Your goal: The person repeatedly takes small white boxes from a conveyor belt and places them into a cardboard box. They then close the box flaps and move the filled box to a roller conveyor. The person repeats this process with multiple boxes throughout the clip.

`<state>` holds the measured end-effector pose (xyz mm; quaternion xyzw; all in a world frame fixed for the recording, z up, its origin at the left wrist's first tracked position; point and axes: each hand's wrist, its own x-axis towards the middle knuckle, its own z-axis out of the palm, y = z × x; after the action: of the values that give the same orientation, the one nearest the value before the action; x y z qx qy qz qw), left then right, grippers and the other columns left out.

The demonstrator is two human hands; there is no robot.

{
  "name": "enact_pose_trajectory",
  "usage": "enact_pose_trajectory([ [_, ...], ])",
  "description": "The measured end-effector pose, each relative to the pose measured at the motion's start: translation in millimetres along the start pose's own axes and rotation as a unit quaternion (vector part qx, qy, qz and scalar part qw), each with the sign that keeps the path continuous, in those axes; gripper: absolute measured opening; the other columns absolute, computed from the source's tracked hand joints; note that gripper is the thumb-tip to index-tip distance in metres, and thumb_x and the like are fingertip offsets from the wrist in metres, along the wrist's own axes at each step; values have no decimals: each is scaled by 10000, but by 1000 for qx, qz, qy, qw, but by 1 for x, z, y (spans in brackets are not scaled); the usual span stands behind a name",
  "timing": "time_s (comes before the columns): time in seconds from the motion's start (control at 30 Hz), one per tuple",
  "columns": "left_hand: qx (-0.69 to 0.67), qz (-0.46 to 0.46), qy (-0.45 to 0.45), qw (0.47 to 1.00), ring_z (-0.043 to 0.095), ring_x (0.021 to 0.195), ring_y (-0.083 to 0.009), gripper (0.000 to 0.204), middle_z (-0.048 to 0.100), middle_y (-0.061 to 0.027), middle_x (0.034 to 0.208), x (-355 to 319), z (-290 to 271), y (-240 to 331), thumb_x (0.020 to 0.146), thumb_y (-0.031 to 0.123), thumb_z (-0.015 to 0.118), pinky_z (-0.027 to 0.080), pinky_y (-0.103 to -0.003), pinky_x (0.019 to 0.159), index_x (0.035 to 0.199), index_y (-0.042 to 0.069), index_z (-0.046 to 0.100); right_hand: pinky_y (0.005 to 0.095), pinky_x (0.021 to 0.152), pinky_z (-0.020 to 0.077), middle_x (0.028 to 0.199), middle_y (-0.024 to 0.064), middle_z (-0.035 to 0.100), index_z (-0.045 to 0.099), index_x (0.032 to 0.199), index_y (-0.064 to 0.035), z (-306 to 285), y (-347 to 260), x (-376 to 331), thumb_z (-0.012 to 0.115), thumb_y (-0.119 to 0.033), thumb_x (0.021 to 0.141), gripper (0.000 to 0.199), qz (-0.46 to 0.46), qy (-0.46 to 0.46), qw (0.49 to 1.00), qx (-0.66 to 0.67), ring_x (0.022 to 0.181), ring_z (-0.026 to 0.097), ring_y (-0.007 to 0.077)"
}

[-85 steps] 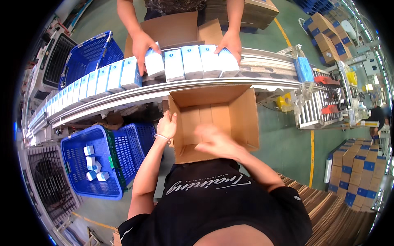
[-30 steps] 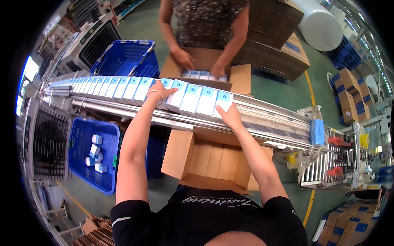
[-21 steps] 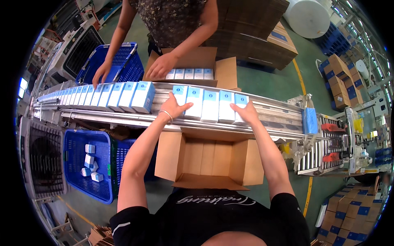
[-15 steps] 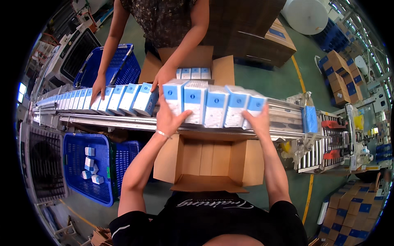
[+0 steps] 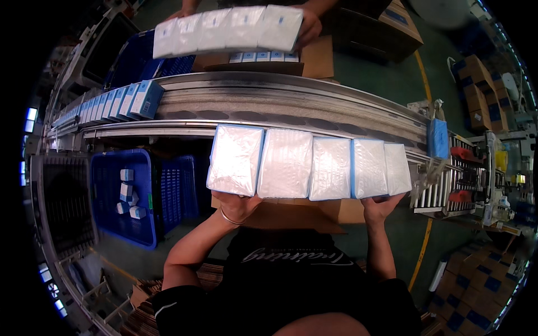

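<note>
While the left hand (image 5: 238, 203) presses in at the nine o'clock end and the right hand (image 5: 380, 206) at the three o'clock end, both clamp a row of five white film-wrapped rectangular boxes with blue edges (image 5: 308, 163), held level at the picture's centre. Fingers are mostly hidden behind the boxes. Just below, toward six o'clock, an open brown cardboard carton (image 5: 305, 214) is largely covered; its contents cannot be seen. At twelve o'clock lies the grey conveyor belt (image 5: 291, 103), carrying blue-and-white boxes (image 5: 120, 102) toward ten o'clock. Beyond it another person's hand (image 5: 308, 25) grips a second row of five white boxes (image 5: 227, 29) over a second cardboard carton (image 5: 314, 56). At nine o'clock, a blue plastic crate (image 5: 120, 224) holds about five small boxes.
</note>
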<state>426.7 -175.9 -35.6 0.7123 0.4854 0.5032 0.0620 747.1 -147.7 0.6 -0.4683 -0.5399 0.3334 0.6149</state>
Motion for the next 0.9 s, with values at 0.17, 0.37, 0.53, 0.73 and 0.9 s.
enact_pose_trajectory([
  [0.17, -83, -16, 8, 996, 403, 1224, -353, 1072, 288, -213, 1345, 2, -2, 16, 706, 168, 776, 353, -447, 976, 1342, 83, -83, 355, 960, 369, 1304, 142, 324, 139, 1354, -12, -6, -4, -6, 797, -182, 645, 982, 15, -22, 1000, 1, 1185, 396, 237],
  [0.37, -75, -228, -102, 965, 554, 1039, -330, 822, 503, -232, 1138, 20, -31, 39, 764, 264, 723, 444, -388, 867, 1283, -81, 187, 344, 927, 393, 1206, 124, 431, 220, 1326, -4, -7, -15, -14, 785, -170, 666, 885, 149, -89, 980, -102, 1102, 462, 229],
  [0.53, -20, -410, -401, 819, 591, 917, -406, 705, 568, -307, 982, -52, 6, -48, 785, 319, 671, 473, -416, 782, 1187, -114, 285, 367, 844, 460, 1067, 235, 576, 289, 1253, 68, -2, 27, -36, 761, -280, 700, 806, 333, -258, 850, -315, 943, 598, 325],
  [0.73, 197, -488, -442, 726, 539, 1040, -423, 564, 501, -315, 1127, -167, 133, -114, 809, 80, 518, 458, -430, 878, 1279, -69, 243, 431, 815, 476, 1017, 310, 577, 118, 1318, 108, 25, 190, -98, 670, -176, 747, 844, 376, -434, 700, -425, 928, 587, 419],
  [0.9, 259, -333, -630, 652, 646, 902, -288, 247, 656, -124, 1006, -223, 170, -181, 875, 135, 452, 524, -489, 665, 934, 64, 681, 452, 740, 522, 970, 283, 608, 374, 1190, 143, 41, 246, -108, 493, -61, 830, 431, 363, -401, 616, -572, 906, 627, 365],
])
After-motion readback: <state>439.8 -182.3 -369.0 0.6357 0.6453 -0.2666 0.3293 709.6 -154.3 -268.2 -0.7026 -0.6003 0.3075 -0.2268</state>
